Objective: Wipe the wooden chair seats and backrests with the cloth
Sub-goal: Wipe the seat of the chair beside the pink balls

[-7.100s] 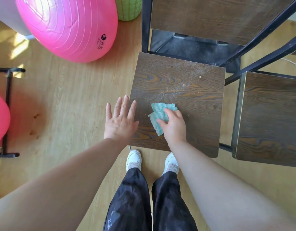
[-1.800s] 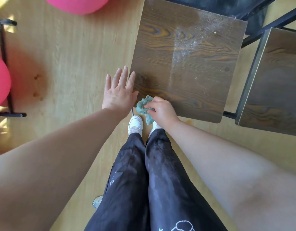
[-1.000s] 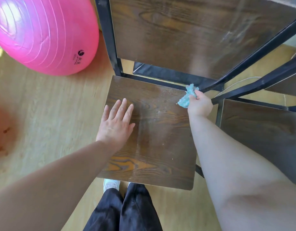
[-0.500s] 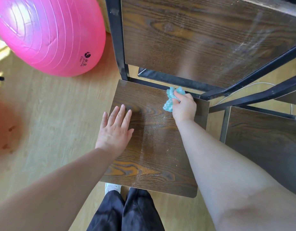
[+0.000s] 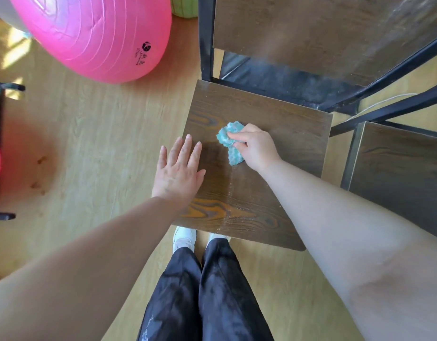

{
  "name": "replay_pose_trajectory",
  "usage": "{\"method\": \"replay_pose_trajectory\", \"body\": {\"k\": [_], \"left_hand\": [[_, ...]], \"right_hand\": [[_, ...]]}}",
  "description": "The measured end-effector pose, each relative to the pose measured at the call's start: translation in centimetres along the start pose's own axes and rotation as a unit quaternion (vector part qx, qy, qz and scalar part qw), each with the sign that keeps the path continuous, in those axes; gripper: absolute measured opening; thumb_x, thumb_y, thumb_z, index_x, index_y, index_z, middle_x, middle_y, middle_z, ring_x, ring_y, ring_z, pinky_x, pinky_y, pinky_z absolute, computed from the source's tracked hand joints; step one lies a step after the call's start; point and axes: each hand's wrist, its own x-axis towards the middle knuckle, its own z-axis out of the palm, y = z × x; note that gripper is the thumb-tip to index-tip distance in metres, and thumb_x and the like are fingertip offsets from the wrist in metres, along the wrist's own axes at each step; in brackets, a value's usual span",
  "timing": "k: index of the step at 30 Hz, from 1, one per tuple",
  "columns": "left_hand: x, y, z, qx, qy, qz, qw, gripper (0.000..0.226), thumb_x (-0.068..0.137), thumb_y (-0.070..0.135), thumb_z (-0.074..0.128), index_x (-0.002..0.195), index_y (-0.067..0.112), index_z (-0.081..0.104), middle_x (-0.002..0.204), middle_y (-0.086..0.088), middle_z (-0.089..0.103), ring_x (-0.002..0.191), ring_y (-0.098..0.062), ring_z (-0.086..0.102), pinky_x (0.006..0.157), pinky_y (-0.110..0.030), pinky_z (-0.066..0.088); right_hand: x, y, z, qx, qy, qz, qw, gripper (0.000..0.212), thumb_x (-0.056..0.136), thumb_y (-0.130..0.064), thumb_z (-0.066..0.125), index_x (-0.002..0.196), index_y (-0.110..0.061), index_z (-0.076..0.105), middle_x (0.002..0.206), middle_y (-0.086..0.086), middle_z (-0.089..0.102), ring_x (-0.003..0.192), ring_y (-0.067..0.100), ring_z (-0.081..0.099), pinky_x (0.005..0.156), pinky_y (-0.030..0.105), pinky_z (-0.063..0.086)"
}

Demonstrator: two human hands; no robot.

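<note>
**Fingers clamp cloth mid-seat**

Fingers (image 5: pixel 238 136) of the right hand (image 5: pixel 258 147) curl round the crumpled, nubbly teal cloth (image 5: pixel 226 140), pressing it on the flat dark-grained seat (image 5: pixel 281 119). Left hand (image 5: pixel 178 169) spreads flat, fingers straight, over the seat's left edge. Risk: so tight a wad could skip the pale grit (image 5: pixel 239 219) near the front edge.

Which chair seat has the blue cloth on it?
The seat next to the pink ball, where the right hand holds the cloth; the other seat sits farther right.
</note>
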Motion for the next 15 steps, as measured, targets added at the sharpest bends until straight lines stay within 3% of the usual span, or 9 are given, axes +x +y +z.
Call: {"method": "replay_pose_trajectory", "body": {"k": [5,9,15], "left_hand": [[-2.6,-0.4,1.1,-0.003,-0.002,0.003,1.0,0.065,0.101,0.046,0.028,0.158,0.022,0.008,0.167,-0.003,0.004,0.153,-0.023,0.0,0.123,-0.05,0.002],[-4.7,-0.7,1.9,0.001,-0.007,0.005,1.0,0.065,0.101,0.046,0.028,0.158,0.022,0.007,0.167,-0.003,0.004,0.153,-0.024,0.001,0.122,-0.05,0.003],[-7.1,-0.9,3.1,0.004,-0.024,0.016,1.0,0.066,0.102,0.045,0.03,0.158,0.021,0.006,0.167,-0.004,0.002,0.153,-0.024,0.0,0.123,-0.05,0.003]], "right_hand": [[-3.5,-0.4,2.2,-0.006,-0.033,-0.043,0.999,0.026,0.095,-0.014,0.061,0.119,-0.017,0.07,0.099,-0.002,0.056,0.094,0.015,0.055,0.081,0.019,0.04],[-7.0,-0.6,4.0,0.001,-0.057,-0.038,0.998,0.023,0.096,-0.017,0.06,0.117,-0.017,0.07,0.096,-0.002,0.057,0.089,0.011,0.053,0.083,0.03,0.048],[-12.5,-0.9,6.7,-0.004,-0.086,-0.065,0.994,0.028,0.096,-0.014,0.059,0.121,-0.019,0.07,0.093,0.0,0.055,0.09,0.018,0.055,0.082,0.035,0.048]]}}
